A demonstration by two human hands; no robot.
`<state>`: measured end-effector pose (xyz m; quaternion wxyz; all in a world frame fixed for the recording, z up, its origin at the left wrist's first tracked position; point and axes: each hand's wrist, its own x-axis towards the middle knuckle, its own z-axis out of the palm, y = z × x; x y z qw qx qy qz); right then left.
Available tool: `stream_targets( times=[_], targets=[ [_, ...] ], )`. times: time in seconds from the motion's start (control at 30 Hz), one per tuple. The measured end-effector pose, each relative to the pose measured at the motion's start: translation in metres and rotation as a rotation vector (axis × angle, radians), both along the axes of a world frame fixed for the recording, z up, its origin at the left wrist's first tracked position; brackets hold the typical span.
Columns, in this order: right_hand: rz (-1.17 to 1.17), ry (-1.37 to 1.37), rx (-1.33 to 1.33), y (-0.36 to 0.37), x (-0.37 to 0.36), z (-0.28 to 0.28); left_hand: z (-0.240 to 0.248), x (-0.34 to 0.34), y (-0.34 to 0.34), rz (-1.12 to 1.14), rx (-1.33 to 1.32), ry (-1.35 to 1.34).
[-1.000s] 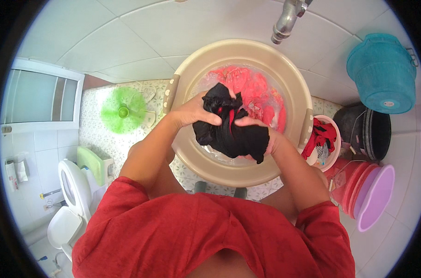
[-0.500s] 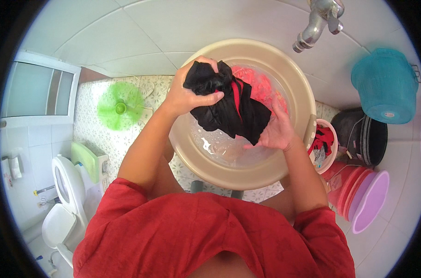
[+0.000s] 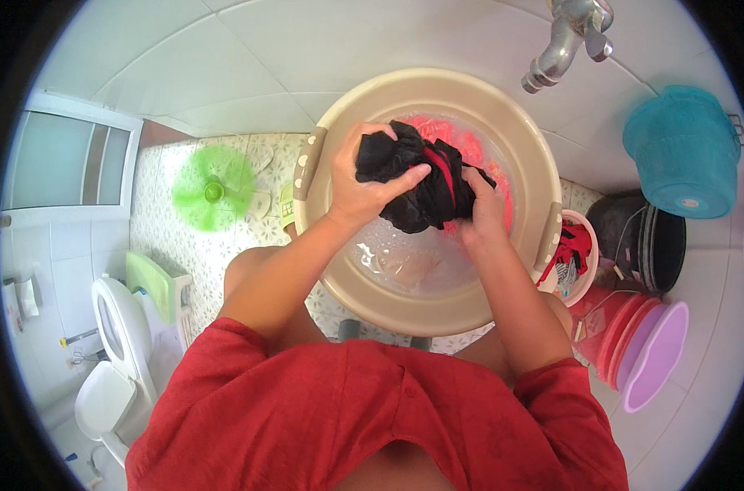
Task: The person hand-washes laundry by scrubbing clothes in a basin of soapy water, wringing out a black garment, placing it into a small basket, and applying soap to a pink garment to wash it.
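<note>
Over a large beige washtub (image 3: 351,96) I hold a bunched black garment (image 3: 404,214) with a red stripe. My left hand (image 3: 362,176) wraps its left end, thumb across the front. At the other end my right hand (image 3: 484,209) is closed on the cloth, its fingers partly hidden behind it. Below, the tub holds sudsy water (image 3: 388,262) and bright coral-pink cloth (image 3: 462,139), which the black garment partly covers.
A metal tap (image 3: 556,53) juts from the wall above right. Right of the tub stand a pink bucket with clothes (image 3: 586,278), a black bucket (image 3: 662,250), stacked basins (image 3: 654,356) and a teal bucket (image 3: 683,164). Leftward are a green fan (image 3: 212,188) and a toilet (image 3: 122,319).
My right hand has gone from open beside the cloth to gripping its right end. My left hand has shifted right and slightly down, and the garment is more bunched.
</note>
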<state>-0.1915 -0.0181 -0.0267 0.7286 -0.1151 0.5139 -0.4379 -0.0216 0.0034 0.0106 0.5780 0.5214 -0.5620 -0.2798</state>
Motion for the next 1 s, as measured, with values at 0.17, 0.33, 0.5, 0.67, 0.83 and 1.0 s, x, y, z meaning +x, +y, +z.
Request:
stream_targets(
  times=[0.17,0.33,0.5,0.67,0.83,1.0],
  targets=[
    [-0.132,0.496,-0.407,0.001,0.009,0.033,-0.014,-0.009,0.000,0.125,0.221,0.329],
    [-0.086,1.078,-1.070,0.015,0.025,0.060,-0.029,-0.010,0.003,-0.054,0.561,1.098],
    [0.126,1.249,-1.442,0.037,0.045,0.084,-0.051,0.016,0.001,-0.620,0.860,1.243],
    [0.299,1.180,-1.698,0.064,0.061,0.074,-0.034,0.025,0.009,-0.668,0.246,0.309],
    [0.386,1.049,-1.739,0.078,0.062,0.065,-0.022,0.025,-0.011,-0.685,0.998,0.095],
    [0.640,0.969,-1.835,0.073,0.060,0.063,-0.027,0.010,-0.007,-0.522,0.936,0.094]
  ],
)
